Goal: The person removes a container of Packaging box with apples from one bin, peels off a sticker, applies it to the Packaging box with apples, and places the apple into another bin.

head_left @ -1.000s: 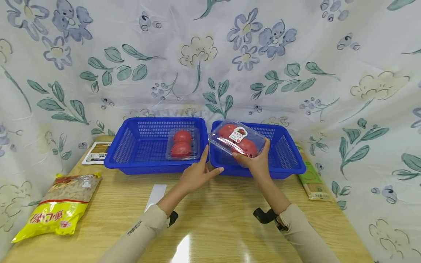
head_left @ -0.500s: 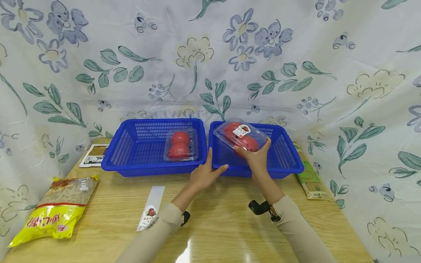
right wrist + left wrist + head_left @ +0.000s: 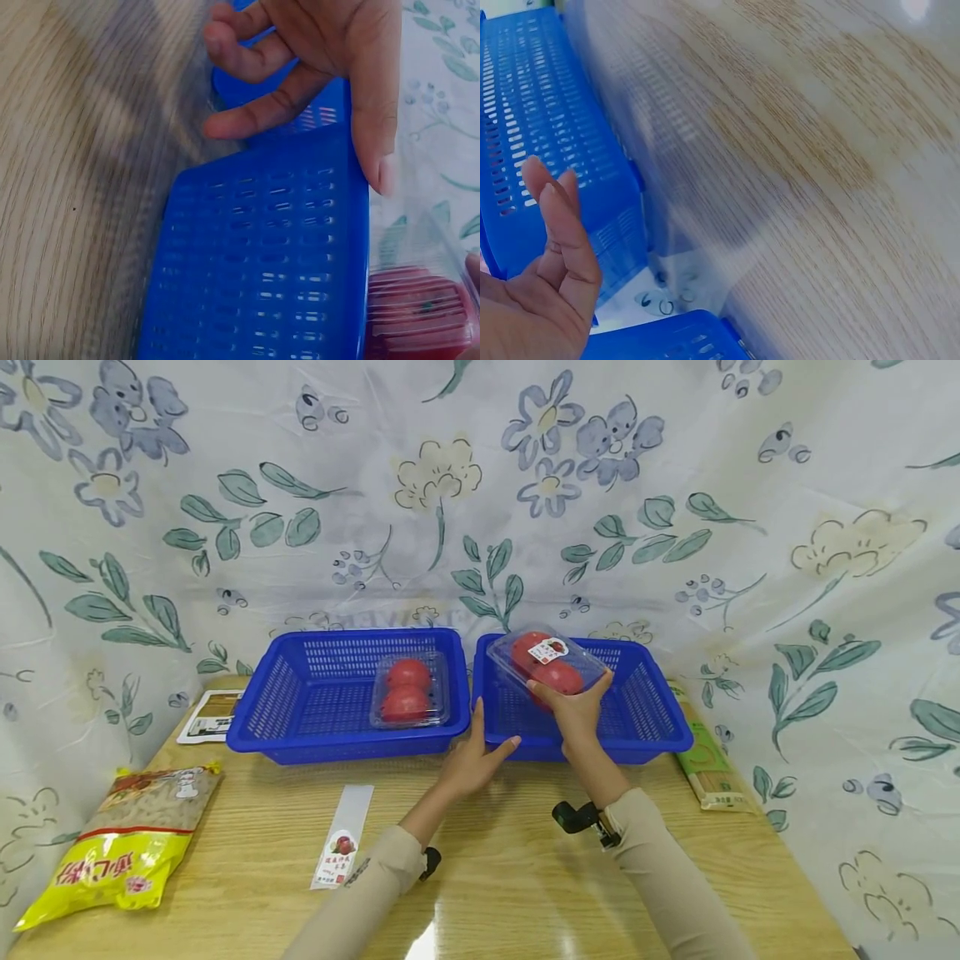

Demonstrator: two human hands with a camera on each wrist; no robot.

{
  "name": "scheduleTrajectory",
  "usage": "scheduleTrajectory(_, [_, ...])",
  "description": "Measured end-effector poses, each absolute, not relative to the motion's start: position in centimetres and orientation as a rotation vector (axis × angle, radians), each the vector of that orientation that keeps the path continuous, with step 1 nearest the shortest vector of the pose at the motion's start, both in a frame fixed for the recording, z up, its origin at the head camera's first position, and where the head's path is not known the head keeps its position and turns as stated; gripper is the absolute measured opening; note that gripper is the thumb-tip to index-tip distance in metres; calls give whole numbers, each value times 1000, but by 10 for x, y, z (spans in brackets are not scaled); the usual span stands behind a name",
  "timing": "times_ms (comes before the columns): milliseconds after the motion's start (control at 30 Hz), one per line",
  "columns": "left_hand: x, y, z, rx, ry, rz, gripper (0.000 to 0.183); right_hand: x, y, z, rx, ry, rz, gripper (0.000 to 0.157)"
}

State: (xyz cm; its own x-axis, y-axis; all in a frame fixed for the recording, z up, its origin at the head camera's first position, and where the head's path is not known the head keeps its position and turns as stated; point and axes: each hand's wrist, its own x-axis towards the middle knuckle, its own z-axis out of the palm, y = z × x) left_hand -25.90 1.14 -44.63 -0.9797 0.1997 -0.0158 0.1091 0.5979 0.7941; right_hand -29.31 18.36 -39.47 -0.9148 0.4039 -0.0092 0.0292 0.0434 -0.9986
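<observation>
My right hand [image 3: 579,714] grips a clear plastic fruit box [image 3: 550,651] by its near right end, thumb on the front. Two round red fruits show inside, and a white label with a fruit picture is on the lid. The box is tilted over the right blue basket [image 3: 652,745]. My left hand [image 3: 465,767] is at the gap between the two baskets, index finger straight along the rims and thumb apart, in front of the right basket. In the right wrist view, the left hand [image 3: 315,52] rests at the basket rim.
A second fruit box [image 3: 408,692] lies in the left blue basket [image 3: 300,752]. On the wooden table [image 3: 510,877] are a label strip [image 3: 341,839], a yellow food bag [image 3: 127,843], a flat packet [image 3: 212,717] and a green packet [image 3: 712,768]. Flowered cloth [image 3: 337,568] hangs behind.
My left hand has shifted right to the gap between the baskets, uncovering the label strip. The right hand keeps hold of the fruit box with little movement. The head view has shifted slightly.
</observation>
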Motion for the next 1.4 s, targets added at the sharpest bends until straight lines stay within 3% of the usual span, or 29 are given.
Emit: scheduleTrajectory(1400, [-261,14,-451,239,2762,1257,97,-319,159,-405,-898,-2215,1767,136])
